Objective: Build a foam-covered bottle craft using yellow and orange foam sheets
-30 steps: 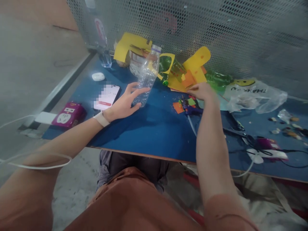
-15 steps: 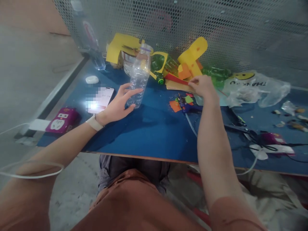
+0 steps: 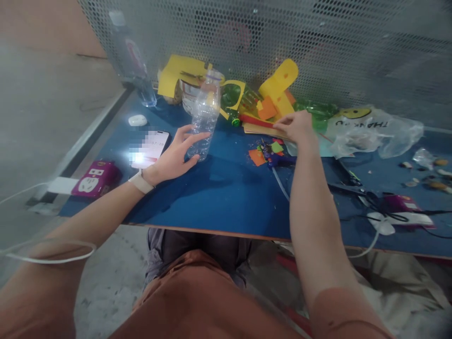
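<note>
In the head view, the left hand is at the lower part of a clear bottle that stands on the blue counter. Its grip is apart, thumb and fingers spread, with the index finger across the front of the bottle. The right hand has its grip together, thumb and fingertips pinched on the end of a red sheet. That sheet lies to the right of the clear bottle, over the edges of pale sheets.

Yellow cut pieces and an orange piece lie behind the red sheet, with a green bottle behind the right hand. A crumpled plastic bag lies farther right. Nearer the front, a blue tool with a pale cord lies just beside small coloured scraps.

Left of the clear bottle are a phone near the left wrist, a small white case and a purple power adapter. A tall white-capped bottle stands at the back left, before a perforated panel.
</note>
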The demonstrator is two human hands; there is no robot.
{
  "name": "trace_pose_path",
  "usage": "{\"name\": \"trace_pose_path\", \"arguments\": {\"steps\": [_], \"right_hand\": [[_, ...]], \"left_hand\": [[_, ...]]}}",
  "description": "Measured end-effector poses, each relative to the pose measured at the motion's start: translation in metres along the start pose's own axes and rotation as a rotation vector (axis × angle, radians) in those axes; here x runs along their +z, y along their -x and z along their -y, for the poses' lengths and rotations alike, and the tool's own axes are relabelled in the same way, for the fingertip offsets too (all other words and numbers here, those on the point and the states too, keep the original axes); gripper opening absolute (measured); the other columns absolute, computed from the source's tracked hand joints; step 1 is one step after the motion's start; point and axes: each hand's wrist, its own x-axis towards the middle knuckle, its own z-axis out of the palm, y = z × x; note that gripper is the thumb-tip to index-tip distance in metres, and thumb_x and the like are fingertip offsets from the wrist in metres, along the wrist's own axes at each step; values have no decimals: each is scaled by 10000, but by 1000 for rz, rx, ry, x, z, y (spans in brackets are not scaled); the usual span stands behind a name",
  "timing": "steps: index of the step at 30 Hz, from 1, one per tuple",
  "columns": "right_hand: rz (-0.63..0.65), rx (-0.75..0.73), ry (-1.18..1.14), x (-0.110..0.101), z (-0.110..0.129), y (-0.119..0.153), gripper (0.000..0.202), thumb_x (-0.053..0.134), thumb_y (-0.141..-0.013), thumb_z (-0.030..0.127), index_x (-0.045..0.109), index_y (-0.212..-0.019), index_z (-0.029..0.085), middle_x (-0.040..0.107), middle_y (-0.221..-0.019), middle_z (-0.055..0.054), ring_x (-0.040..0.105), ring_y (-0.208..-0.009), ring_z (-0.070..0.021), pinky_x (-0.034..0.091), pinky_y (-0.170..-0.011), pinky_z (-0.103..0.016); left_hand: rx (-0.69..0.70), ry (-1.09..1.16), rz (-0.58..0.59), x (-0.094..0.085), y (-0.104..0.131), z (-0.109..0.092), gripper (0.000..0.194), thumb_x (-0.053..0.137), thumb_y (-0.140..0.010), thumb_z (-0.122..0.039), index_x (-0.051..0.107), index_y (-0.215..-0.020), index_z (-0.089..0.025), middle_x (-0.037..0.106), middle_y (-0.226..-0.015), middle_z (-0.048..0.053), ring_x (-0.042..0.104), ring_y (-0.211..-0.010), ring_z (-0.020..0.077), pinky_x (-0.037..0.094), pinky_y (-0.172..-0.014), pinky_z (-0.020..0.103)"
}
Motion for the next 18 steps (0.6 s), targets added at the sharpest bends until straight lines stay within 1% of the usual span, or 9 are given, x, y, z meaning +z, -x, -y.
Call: {"name": "trace_pose_path", "arguments": {"steps": [2,3,6,8,10,13,15,18], "right_hand": [[23,11,-94,1,-2,0,101,919,-940,201,836,-893,233,905,-1122,-141,799,-1028,-272,626,-1065,-429],[24,14,-132,2,-4,-1,97,909,-959,173,834,-912,213,903,-1134,-152,794,-1002,-237,617,-1036,-393],[-30,43,-198,10,-10,-3,37,838,-1030,135,824,-1012,164,896,-1205,-190,782,-966,-170,602,-993,-339],[-77,68,-231,15,-14,-6,44,806,-1047,110,807,-1035,153,890,-1236,-209,782,-979,-160,603,-986,-329],[-112,84,-253,20,-16,-10,76,786,-1051,91,795,-1029,164,890,-1235,-198,796,-1000,-168,613,-990,-331],[-149,85,-264,22,-18,-17,124,787,-1036,78,789,-1004,197,894,-1193,-145,823,-1026,-195,632,-1005,-354],[-204,64,-243,21,-17,-20,126,795,-1031,71,799,-1008,195,890,-1163,-134,826,-1029,-200,627,-1005,-351],[-321,52,-196,18,-14,-23,95,759,-1061,58,817,-1083,131,879,-1170,-194,801,-1009,-171,584,-975,-308]], "left_hand": [[0,5,8,0,0,1,760,691,-1103,-190,462,-1782,-443,358,-1801,133,554,-1613,408,630,-1278,651],[2,4,11,0,0,1,760,692,-1105,-191,458,-1782,-444,353,-1804,133,552,-1616,411,629,-1279,653],[7,-17,9,-1,0,1,764,689,-1103,-182,453,-1783,-439,356,-1796,132,510,-1655,426,628,-1283,655],[10,-32,2,-1,0,0,774,690,-1095,-167,453,-1782,-432,372,-1778,134,471,-1684,435,629,-1284,658],[14,-36,-2,-1,0,0,778,695,-1091,-158,456,-1779,-430,384,-1766,139,458,-1691,439,629,-1282,662],[12,-18,1,-1,0,0,772,690,-1099,-154,461,-1776,-444,369,-1773,135,553,-1610,415,623,-1283,672],[10,-6,2,-1,0,1,774,685,-1102,-149,461,-1777,-454,359,-1781,127,597,-1562,395,620,-1285,671],[14,-6,-1,-1,0,1,767,679,-1103,-151,464,-1777,-449,362,-1786,126,575,-1585,403,635,-1270,662]]}}
